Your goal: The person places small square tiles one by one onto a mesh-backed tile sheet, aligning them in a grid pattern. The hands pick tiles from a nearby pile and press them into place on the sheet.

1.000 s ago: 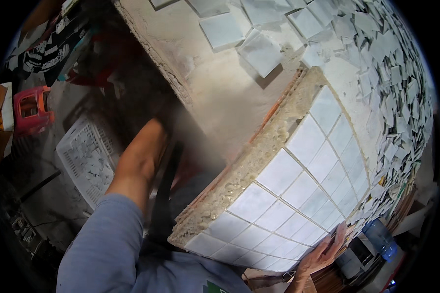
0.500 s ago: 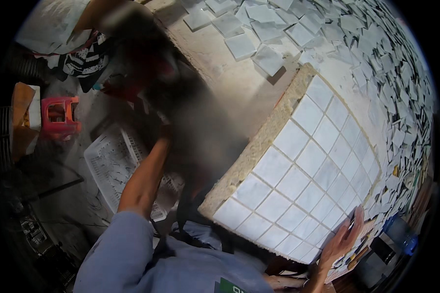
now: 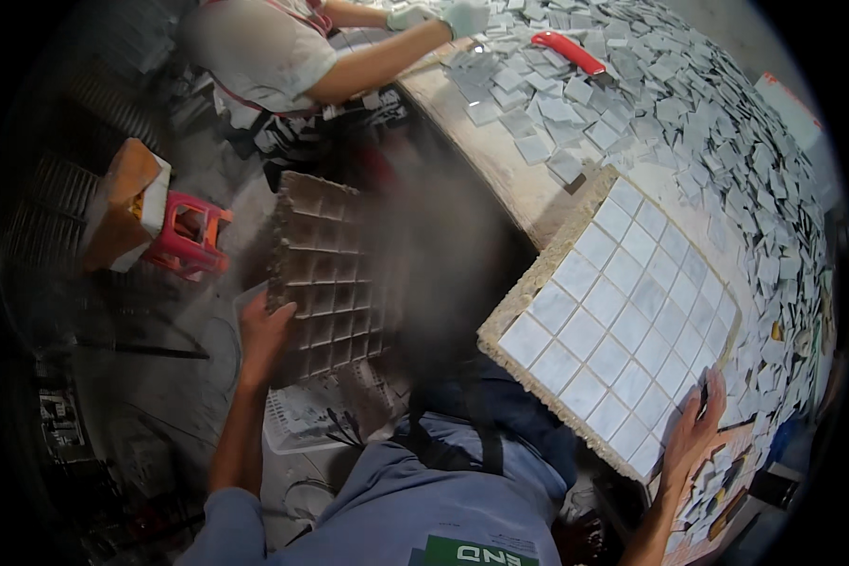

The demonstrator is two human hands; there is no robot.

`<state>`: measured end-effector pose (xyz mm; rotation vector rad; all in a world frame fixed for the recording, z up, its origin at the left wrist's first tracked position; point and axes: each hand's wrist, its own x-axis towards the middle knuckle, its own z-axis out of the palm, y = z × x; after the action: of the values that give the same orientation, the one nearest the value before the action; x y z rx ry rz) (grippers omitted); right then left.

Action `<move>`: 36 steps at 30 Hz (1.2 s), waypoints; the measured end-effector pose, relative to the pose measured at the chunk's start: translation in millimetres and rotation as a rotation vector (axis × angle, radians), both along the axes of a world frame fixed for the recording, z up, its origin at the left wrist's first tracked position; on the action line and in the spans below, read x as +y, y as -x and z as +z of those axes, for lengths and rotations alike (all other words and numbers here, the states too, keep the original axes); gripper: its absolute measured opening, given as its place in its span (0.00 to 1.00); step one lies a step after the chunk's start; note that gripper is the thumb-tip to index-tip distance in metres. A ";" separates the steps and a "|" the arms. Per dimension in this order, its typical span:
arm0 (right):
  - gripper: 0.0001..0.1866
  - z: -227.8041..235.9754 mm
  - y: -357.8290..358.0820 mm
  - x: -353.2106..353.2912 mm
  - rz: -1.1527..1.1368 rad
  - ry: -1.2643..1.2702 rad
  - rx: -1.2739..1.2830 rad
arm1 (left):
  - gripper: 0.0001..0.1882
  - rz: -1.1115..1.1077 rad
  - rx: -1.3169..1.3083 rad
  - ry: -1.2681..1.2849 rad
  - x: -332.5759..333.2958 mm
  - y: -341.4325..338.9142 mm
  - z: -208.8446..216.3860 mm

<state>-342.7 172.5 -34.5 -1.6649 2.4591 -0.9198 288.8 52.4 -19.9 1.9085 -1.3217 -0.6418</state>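
Left hand point(image 3: 266, 332) grips the left edge of a brown grid tray point(image 3: 328, 283), fingers curled round its rim, down beside the worktop's near edge over a white basket point(image 3: 302, 415). The tray's long axis runs up-and-away; it lies well left of the tiled board point(image 3: 618, 321) at the worktop's near corner. Right hand point(image 3: 693, 424) lies flat and spread at that board's lower right corner, holding nothing. Half a second earlier the left hand reached low, no tray raised.

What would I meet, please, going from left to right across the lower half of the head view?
Red stool → left hand → brown grid tray → sheet of white tiles → right hand.
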 end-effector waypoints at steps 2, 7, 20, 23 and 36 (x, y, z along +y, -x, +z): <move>0.22 -3.9 0.7 1.9 0.028 0.068 -0.010 | 0.16 -0.006 -0.094 0.166 22.7 4.9 50.6; 0.19 -16.5 -0.8 -4.7 0.036 0.170 -0.066 | 0.16 0.019 -0.221 0.341 75.2 -8.7 144.8; 0.24 88.2 -63.1 12.0 0.083 0.304 -0.826 | 0.25 -0.338 0.862 0.276 -6.7 104.1 162.8; 0.26 103.9 -70.9 34.8 0.098 0.359 -1.420 | 0.25 -0.513 0.945 0.020 -14.1 157.9 136.6; 0.15 80.6 -41.6 76.2 -0.249 0.068 -0.964 | 0.20 -0.343 1.034 -0.445 21.5 259.7 74.3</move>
<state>-301.2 248.7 46.1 -0.6279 1.9413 -1.4006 29.1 73.9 54.5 1.2584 -0.8242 -1.8974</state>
